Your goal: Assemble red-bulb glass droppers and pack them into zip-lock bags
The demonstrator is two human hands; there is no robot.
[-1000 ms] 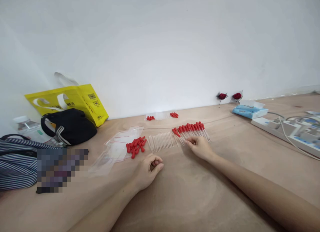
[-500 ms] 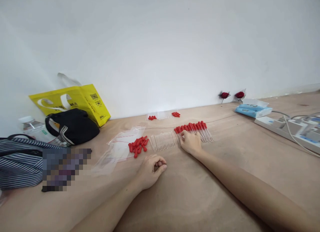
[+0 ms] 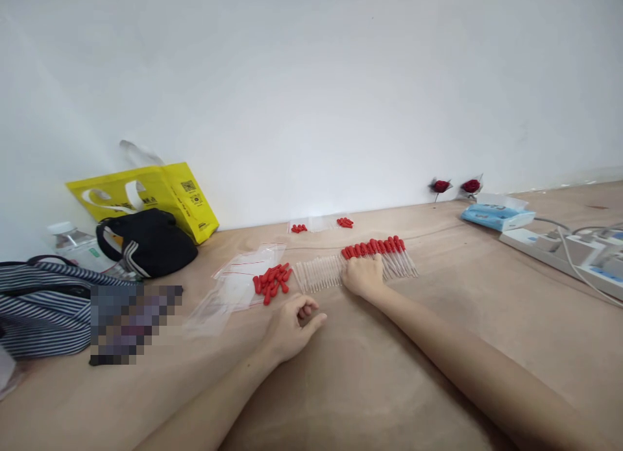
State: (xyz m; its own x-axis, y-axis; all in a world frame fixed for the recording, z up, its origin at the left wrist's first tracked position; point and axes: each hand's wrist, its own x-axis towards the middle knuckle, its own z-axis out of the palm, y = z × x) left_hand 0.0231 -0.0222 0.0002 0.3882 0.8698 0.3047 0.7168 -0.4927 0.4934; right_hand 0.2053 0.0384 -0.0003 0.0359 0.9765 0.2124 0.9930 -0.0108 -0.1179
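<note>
A row of clear droppers with red rubber bulbs (image 3: pixel 389 246) lies on the table. My right hand (image 3: pixel 363 276) is closed over the left part of that row, knuckles up. Its fingertips are hidden, so what they grip cannot be made out. Just left of it, thin clear dropper tubes (image 3: pixel 318 274) without bulbs lie side by side. My left hand (image 3: pixel 292 328) rests on the table nearer to me, fingers loosely curled and thumb apart, holding nothing. Beyond its knuckles sits a loose pile of red rubber bulbs (image 3: pixel 272 281), partly beside clear zip bags (image 3: pixel 228 289).
Against the wall lies a clear bag with red bulbs (image 3: pixel 345 222) at its ends. On the left are a yellow bag (image 3: pixel 170 191), a black pouch (image 3: pixel 156 243) and a striped bag (image 3: pixel 43 315). Tissues (image 3: pixel 496 215), two artificial roses (image 3: pixel 442 186) and power strips (image 3: pixel 564 250) are at right.
My right hand has turned knuckles-up and moved slightly left, hiding its fingertips. The thumb of my left hand has parted from the fingers. The view has shifted slightly.
</note>
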